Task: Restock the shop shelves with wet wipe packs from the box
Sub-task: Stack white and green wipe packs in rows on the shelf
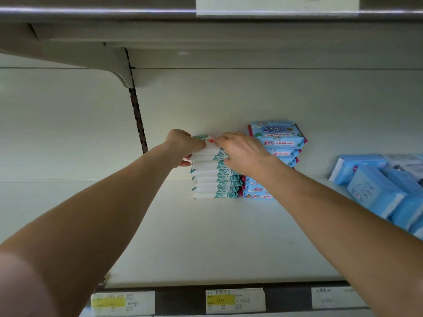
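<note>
In the head view, both arms reach deep into the shelf [206, 239], to a teal-and-white stack [215, 183] of wet wipe packs standing near the back wall. The left hand [182, 147] curls round the left end of the top packs [211, 149], with a finger showing underneath, while the right hand [242, 154] bends its fingers over their right end, so both hands grip these packs as they sit on or just above the pile; whether they have fully landed cannot be told. The box is not in view. Just beside the pile, on its right, stands a blue stack [278, 133] of similar packs, and the right wrist passes right in front of it. Loose blue packs [370, 191] lie tumbled further right, well apart from the hands. Price tags [235, 300] line the shelf's front edge. The pile is tall, narrow and made of soft, slippery packs, so letting go unevenly could probably slide the top ones forward or tip the column. Drawing the right arm back carelessly could likewise brush the blue stack and knock it over. The packs also need squaring with those below, or the lean will grow.
</note>
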The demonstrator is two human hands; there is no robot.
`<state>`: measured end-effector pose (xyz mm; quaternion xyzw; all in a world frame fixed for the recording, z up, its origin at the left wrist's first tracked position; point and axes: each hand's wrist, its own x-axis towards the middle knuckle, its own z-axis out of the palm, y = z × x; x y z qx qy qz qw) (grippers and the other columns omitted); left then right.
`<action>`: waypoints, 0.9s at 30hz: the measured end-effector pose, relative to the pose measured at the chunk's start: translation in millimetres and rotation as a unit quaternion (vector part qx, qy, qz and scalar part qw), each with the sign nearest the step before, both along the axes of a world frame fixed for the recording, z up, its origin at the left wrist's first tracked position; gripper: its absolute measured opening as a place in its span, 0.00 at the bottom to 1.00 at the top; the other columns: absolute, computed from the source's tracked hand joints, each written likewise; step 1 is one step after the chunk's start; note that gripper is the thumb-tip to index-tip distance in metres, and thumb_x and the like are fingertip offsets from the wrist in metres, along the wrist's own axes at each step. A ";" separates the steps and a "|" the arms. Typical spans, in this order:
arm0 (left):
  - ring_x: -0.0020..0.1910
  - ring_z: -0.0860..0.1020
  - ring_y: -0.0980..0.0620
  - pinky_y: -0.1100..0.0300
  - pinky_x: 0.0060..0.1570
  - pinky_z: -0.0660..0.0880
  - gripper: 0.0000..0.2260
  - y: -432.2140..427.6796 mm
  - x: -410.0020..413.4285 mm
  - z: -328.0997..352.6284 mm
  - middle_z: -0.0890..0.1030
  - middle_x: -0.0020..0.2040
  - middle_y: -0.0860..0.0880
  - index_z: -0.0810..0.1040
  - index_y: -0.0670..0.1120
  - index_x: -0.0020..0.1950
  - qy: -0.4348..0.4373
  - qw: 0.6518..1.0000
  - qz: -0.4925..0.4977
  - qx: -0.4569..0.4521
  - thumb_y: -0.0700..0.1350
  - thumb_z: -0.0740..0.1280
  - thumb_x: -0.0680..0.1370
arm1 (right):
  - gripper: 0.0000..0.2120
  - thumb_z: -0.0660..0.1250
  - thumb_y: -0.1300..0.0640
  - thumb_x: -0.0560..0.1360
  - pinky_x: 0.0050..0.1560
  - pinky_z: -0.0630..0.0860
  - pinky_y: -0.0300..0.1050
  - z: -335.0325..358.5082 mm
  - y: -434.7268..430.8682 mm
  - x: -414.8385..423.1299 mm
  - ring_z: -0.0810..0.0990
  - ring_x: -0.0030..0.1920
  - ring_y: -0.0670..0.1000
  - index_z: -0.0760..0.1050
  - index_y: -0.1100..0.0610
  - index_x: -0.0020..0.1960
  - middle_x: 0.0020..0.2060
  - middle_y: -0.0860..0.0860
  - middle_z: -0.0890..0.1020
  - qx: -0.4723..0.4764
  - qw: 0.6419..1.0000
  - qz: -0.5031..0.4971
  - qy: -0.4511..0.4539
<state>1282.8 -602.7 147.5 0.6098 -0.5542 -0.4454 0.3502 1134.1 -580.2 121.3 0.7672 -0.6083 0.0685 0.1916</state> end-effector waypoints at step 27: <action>0.64 0.67 0.44 0.51 0.58 0.70 0.25 -5.4 -11.8 -31.1 0.67 0.63 0.45 0.68 0.57 0.71 -0.378 0.892 -0.080 -0.235 0.43 0.65 0.75 | 0.16 0.67 0.62 0.73 0.61 0.64 0.52 7.8 15.5 7.8 0.72 0.59 0.57 0.71 0.57 0.59 0.55 0.54 0.76 -0.037 0.995 -0.091 0.032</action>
